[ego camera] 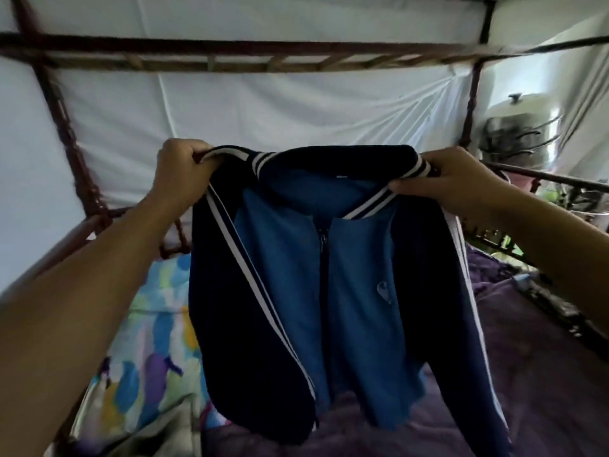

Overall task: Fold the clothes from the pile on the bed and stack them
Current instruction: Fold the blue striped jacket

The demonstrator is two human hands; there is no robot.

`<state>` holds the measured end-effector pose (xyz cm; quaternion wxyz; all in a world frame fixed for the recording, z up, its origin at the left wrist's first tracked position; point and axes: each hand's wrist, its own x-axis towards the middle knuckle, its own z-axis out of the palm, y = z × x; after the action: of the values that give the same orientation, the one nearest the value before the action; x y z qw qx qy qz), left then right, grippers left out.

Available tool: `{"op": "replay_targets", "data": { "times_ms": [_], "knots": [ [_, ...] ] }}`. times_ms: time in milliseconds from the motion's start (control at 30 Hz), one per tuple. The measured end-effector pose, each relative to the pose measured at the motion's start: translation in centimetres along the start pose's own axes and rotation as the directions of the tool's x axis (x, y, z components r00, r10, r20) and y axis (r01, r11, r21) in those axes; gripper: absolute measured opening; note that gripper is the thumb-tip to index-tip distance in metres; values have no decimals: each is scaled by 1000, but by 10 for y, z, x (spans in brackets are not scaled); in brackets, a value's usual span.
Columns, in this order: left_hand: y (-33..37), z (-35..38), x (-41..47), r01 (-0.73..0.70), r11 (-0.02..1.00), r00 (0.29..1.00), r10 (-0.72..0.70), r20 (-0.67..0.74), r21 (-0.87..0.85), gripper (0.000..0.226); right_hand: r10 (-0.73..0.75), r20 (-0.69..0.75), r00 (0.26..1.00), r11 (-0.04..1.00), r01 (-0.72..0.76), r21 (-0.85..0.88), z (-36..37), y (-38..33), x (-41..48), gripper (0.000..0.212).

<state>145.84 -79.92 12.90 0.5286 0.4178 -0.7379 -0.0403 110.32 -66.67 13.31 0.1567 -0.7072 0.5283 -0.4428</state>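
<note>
My left hand (179,173) and right hand (451,183) are gripping, fingers curled tight, the two shoulders of a blue zip-up track jacket with navy sleeves and white stripes (359,275). I am holding it hanging above the purple-covered bed (543,374), zipped front facing me.

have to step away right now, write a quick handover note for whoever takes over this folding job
Hands: the left hand grips the blue jacket at one end of its striped collar. The right hand grips the other end.
Things: the jacket hangs in the air, zipped, front toward the camera, sleeves down, above the purple bed cover. A patterned sheet lies to the left.
Done: jacket held up and spread, not folded.
Left: lay it down, fold it, stack it. No pile or stack is in view.
</note>
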Motion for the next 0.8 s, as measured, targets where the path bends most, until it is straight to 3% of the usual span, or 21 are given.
{"op": "replay_targets", "data": {
  "times_ms": [67,133,267,333,400,500,600,800],
  "knots": [
    [12,5,12,-147,967,989,145,26,206,31,-44,5,999,999,44,-25,-13,-15,-8,27],
    [19,21,19,-218,903,975,215,50,369,22,-136,-37,990,960,123,-250,-24,-21,-19,31],
    [22,80,14,-309,801,951,263,161,513,7,-239,-64,969,754,143,-641,-40,13,-48,31],
    [25,122,3,-388,763,921,300,248,517,3,-181,-19,983,685,112,-720,-48,54,-66,32],
    [26,174,-13,-471,729,877,329,350,497,16,-99,6,995,643,69,-763,-53,103,-90,30],
    [32,263,-46,-510,718,832,273,483,473,25,84,25,996,579,-28,-815,-58,181,-134,33],
    [50,355,-79,-524,720,777,185,601,455,30,252,-15,968,563,-159,-811,-75,256,-177,31],
    [97,546,-119,-591,694,665,132,735,410,27,435,-94,895,590,-362,-722,-135,420,-236,25]
  ]
}}
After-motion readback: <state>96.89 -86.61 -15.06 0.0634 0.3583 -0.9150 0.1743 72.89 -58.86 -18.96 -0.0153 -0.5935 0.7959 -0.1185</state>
